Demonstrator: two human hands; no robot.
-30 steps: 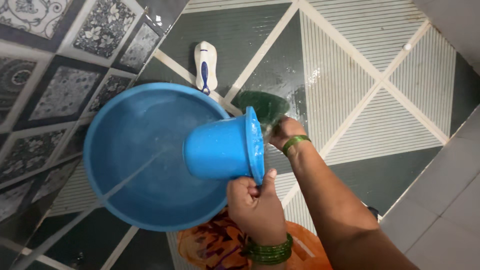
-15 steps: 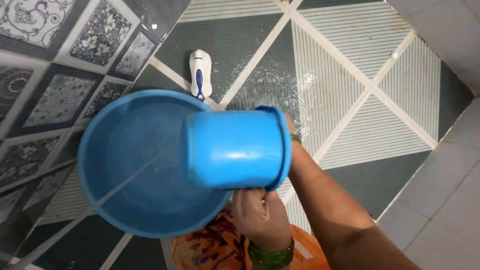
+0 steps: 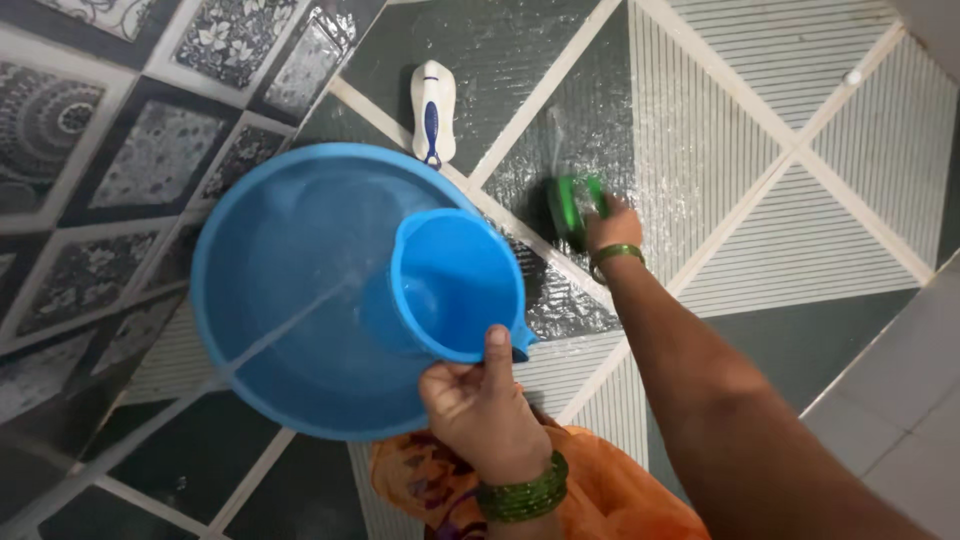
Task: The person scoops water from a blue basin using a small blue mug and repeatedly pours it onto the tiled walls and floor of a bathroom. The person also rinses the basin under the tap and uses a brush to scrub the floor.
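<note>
Gripping a blue mug at its near rim, the left hand closes around the handle side, thumb pressed along the rim's outer edge and fingers curled beneath. The mug is held tilted, mouth turned up toward the camera, above the right part of a wide blue tub that stands on the tiled floor. The mug's far side overlaps the tub's rim in this view; whether the two touch cannot be told. A thin line crosses the tub's interior from the lower left.

The right hand reaches forward with the arm extended and is closed on a green scrubber, pressed to a wet, glistening patch of floor just beyond the tub's right edge. Green bangles circle both wrists.

A white and blue brush lies on the floor just past the tub's far rim, apart from both hands. Patterned dark tiles bound the tub on the left, leaving little room there; open floor extends to the right and beyond the scrubber. Orange patterned cloth shows below the left wrist.
</note>
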